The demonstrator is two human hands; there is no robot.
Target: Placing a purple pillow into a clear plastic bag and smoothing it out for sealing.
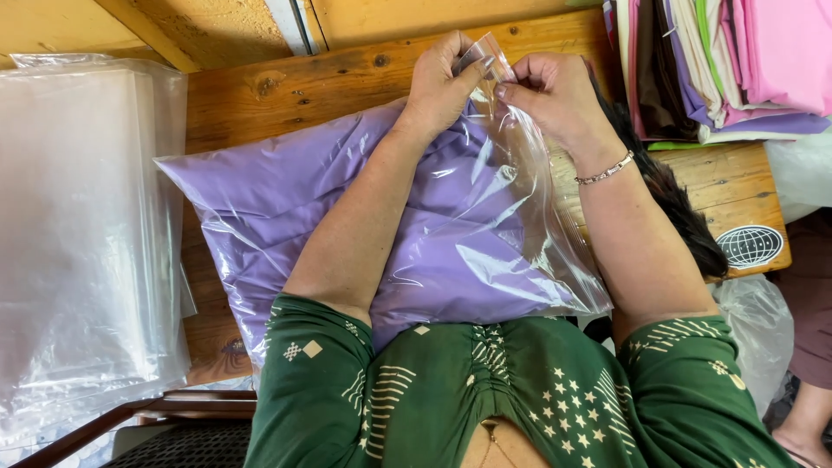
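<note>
A clear plastic bag (485, 234) filled with folded lilac cloth (286, 191) lies on the wooden table (295, 87) in front of me. My left hand (440, 82) and my right hand (555, 91) both pinch the bag's far top edge, close together, fingertips nearly touching. The bag's free corner sticks up between my fingers. A thin bracelet circles my right wrist. Both forearms rest across the bag.
A thick stack of empty clear plastic bags (78, 234) lies at the left. Folded cloths in pink, lilac, white and green (728, 61) are piled at the far right. A dark cloth (685, 217) lies under my right arm. Someone's foot (802, 433) shows at bottom right.
</note>
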